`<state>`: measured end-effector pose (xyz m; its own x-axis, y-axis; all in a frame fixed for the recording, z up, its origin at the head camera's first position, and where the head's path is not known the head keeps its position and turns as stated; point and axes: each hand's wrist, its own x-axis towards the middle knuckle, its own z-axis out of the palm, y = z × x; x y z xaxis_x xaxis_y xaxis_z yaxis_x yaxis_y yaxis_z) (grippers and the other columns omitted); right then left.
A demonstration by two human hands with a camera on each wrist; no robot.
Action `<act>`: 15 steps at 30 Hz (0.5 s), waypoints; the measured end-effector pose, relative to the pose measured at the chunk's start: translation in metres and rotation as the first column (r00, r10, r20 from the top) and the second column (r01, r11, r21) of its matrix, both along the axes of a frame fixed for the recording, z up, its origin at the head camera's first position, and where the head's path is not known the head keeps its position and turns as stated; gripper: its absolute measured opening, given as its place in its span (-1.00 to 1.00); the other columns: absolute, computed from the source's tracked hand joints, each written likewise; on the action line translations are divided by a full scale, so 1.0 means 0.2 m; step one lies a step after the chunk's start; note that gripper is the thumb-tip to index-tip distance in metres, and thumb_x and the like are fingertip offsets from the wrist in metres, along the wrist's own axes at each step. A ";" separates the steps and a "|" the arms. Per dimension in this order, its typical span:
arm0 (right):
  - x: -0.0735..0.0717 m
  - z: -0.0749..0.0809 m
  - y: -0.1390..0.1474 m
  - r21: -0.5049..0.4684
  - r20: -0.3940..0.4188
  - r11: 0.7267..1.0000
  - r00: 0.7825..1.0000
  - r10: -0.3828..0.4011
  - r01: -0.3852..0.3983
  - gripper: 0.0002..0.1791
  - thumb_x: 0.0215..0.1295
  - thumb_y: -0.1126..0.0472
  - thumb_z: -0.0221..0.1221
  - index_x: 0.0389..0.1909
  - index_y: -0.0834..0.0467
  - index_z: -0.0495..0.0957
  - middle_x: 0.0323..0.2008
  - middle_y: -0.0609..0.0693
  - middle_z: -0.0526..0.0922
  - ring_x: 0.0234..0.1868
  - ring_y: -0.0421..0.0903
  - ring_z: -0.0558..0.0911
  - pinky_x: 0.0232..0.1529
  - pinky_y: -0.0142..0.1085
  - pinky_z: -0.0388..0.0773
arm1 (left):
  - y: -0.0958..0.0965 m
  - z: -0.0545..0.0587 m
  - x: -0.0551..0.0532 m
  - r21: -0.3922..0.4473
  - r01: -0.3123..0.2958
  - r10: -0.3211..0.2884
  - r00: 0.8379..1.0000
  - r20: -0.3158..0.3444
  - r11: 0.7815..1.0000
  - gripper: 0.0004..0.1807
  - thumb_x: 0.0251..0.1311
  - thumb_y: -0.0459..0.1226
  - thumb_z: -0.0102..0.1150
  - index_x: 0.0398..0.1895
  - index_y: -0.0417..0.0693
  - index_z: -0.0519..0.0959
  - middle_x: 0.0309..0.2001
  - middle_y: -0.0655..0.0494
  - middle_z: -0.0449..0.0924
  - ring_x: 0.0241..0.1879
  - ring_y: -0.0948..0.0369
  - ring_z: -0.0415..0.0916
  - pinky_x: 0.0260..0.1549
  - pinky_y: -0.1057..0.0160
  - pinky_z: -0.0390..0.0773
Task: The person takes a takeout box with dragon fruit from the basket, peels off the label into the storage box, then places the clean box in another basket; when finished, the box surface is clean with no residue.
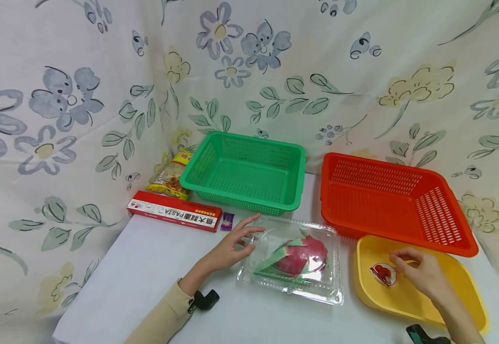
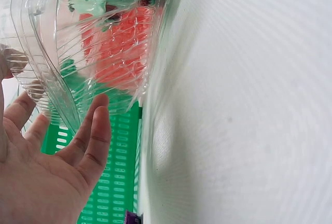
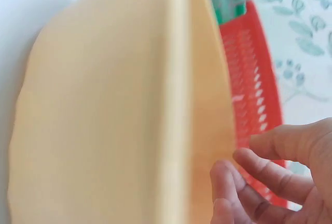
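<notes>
A clear plastic clamshell box (image 1: 318,291) stands on the white table with a pink-and-green dragon fruit (image 1: 298,258) inside it. My left hand (image 1: 230,246) is at the box's left side, fingers spread and fairly straight along the edge. In the left wrist view, the left hand (image 2: 57,167) lies close against the ribbed plastic wall. My right hand (image 1: 421,272) hovers over a yellow basin (image 1: 372,301), fingertips near a round sticker (image 1: 383,274) with a red picture. Loosely bent, the fingers of the right hand (image 3: 275,177) show nothing between them in the right wrist view.
Behind the box stands a green basket (image 1: 249,184), and a red basket (image 1: 374,205) is behind the basin. A red pasta box (image 1: 174,210), a yellow food bag (image 1: 172,177) and a small purple packet (image 1: 227,221) lie to the left. Flowered cloth hangs around the table.
</notes>
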<state>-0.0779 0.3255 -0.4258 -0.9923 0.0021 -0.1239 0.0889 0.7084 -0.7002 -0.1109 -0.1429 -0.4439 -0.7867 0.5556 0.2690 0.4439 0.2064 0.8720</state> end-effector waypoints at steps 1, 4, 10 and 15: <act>0.00 0.02 -0.02 0.002 -0.016 1.000 1.000 0.000 0.000 -0.62 0.42 0.14 0.16 -0.03 0.42 0.57 -0.23 0.17 0.70 -0.40 -0.24 0.64 -0.42 -0.38 0.55 | 0.00 0.00 0.00 0.000 0.001 -0.001 1.000 0.000 1.000 -0.53 0.30 -0.47 0.05 0.29 -0.30 0.42 0.52 -0.19 -0.01 0.13 -0.22 0.42 -0.15 0.08 0.56; 0.02 0.06 -0.10 0.021 -0.083 1.000 0.996 0.011 -0.009 -0.67 0.40 0.15 0.19 -0.06 0.37 0.61 -0.27 0.14 0.72 -0.41 -0.29 0.64 -0.44 -0.38 0.51 | 0.00 0.00 0.00 0.002 0.002 -0.002 1.000 -0.003 1.000 -0.53 0.30 -0.48 0.05 0.29 -0.30 0.42 0.52 -0.20 -0.01 0.12 -0.23 0.42 -0.15 0.07 0.56; 0.05 0.11 -0.27 0.021 -0.194 0.999 0.980 0.042 -0.039 -0.77 0.34 0.21 0.24 -0.12 0.30 0.65 -0.32 0.11 0.71 -0.44 -0.34 0.61 -0.54 -0.37 0.52 | 0.00 0.00 -0.01 0.003 0.000 0.001 1.000 -0.005 1.000 -0.53 0.30 -0.47 0.06 0.29 -0.25 0.43 0.52 -0.19 -0.01 0.14 -0.23 0.40 -0.15 0.07 0.55; 0.07 0.12 -0.39 -0.031 -0.226 0.996 0.972 0.070 -0.079 -0.81 0.32 0.26 0.26 -0.13 0.29 0.65 -0.32 0.11 0.71 -0.46 -0.24 0.63 -0.55 -0.37 0.57 | 0.00 0.00 0.00 0.004 0.000 0.000 1.000 -0.001 1.000 -0.52 0.29 -0.49 0.06 0.29 -0.26 0.43 0.52 -0.20 -0.01 0.14 -0.23 0.40 -0.16 0.09 0.56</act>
<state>-0.0638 0.2480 -0.4017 -0.9920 -0.0732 0.1032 -0.1254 0.6784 -0.7239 -0.1114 -0.1427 -0.4443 -0.7866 0.5543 0.2721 0.4449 0.2031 0.8723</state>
